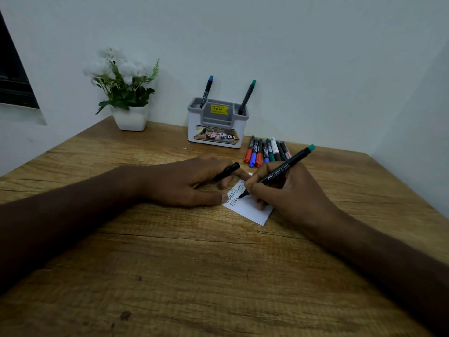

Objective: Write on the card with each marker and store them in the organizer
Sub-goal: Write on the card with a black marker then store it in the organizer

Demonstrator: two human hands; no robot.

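Note:
My right hand (286, 190) grips a black marker with a green end (289, 166), its tip touching the white card (250, 210) beside some handwriting. My left hand (189, 183) holds the black cap (227, 171) between its fingers while the thumb presses the card's left edge. The white and grey organizer (217, 127) stands at the back with two markers upright in it, a blue-ended marker (206, 91) and a green-ended marker (247, 97). Several capped markers (266, 152) lie in a row between the organizer and my right hand.
A white pot of white flowers (128, 93) stands at the back left of the wooden table (194, 263). Walls close the table in behind and to the right. A dark window frame (12, 76) shows at the far left.

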